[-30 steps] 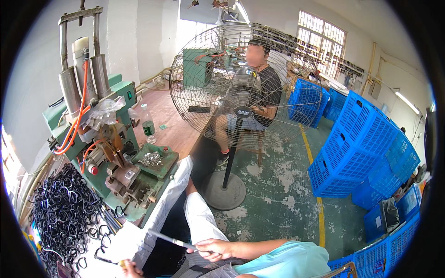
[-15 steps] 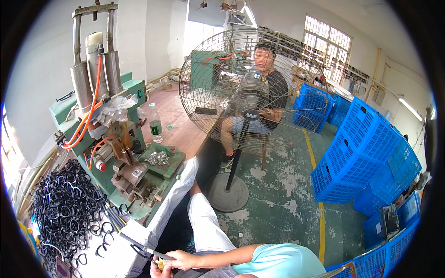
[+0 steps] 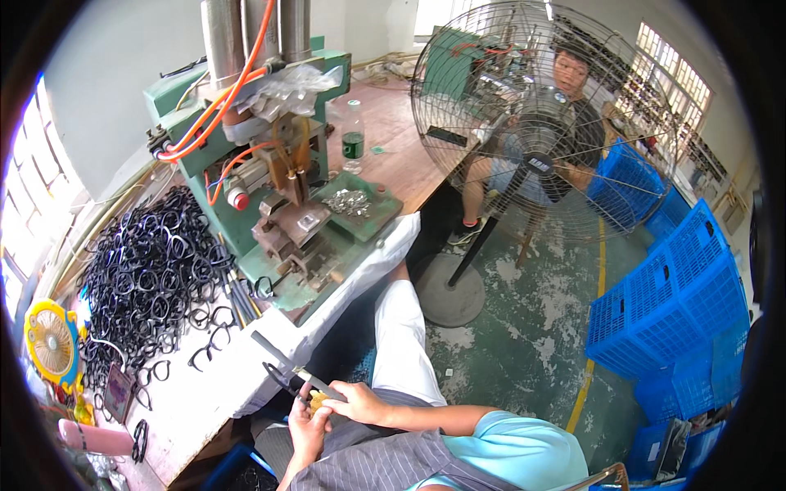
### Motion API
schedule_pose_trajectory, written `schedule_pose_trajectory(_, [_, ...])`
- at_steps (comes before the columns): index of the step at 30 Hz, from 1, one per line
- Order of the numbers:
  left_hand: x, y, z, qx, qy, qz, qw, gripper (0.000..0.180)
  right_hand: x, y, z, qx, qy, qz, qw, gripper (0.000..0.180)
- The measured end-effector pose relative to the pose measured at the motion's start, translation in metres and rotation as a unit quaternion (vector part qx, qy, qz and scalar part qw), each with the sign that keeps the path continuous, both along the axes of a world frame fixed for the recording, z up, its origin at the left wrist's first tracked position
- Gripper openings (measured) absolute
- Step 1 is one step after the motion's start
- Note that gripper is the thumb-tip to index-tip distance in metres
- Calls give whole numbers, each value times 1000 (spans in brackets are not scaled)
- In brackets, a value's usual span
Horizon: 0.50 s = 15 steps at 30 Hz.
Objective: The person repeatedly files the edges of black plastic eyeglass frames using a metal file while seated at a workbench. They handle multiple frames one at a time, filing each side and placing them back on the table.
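Both my hands are close together in front of my lap, beyond the edge of the white-covered table. My right hand (image 3: 360, 404) is closed round the near end of a long grey file-like bar (image 3: 281, 353), which points up and left toward the table. Pinched in my left hand (image 3: 308, 434) is a black eyeglass frame (image 3: 277, 375), lying under the bar; part of it is hidden by the fingers. A small yellowish piece (image 3: 318, 400) shows between the two hands; its kind is unclear. A big heap of black eyeglass frames (image 3: 151, 274) covers the table at the left.
A green press (image 3: 270, 196) with a tray of small metal parts (image 3: 348, 203) stands beyond the heap. Near it is a water bottle (image 3: 353, 139). A pedestal fan (image 3: 540, 131) stands before a seated person (image 3: 585, 135). Blue crates (image 3: 667, 295) stack at right; a yellow fan (image 3: 52, 342) sits left.
The view has swung left and down, so the press and pedestal fan sit further right and more of the near table shows. Both hands keep their hold on the frame and the bar.
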<state>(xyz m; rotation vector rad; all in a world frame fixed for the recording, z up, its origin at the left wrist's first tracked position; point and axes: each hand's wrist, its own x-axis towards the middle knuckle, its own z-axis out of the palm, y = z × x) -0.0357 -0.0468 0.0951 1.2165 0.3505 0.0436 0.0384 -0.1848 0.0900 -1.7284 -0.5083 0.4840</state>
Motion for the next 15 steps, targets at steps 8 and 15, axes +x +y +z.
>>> schedule_pose_trajectory(8, [-3,4,-13,-76,-11,-42,996,52,3,-8,4,7,-177,-11,984,22])
schedule_pose_trajectory(15, [6,6,-19,-28,17,-14,999,5,5,-14,-1,20,-140,-26,990,21])
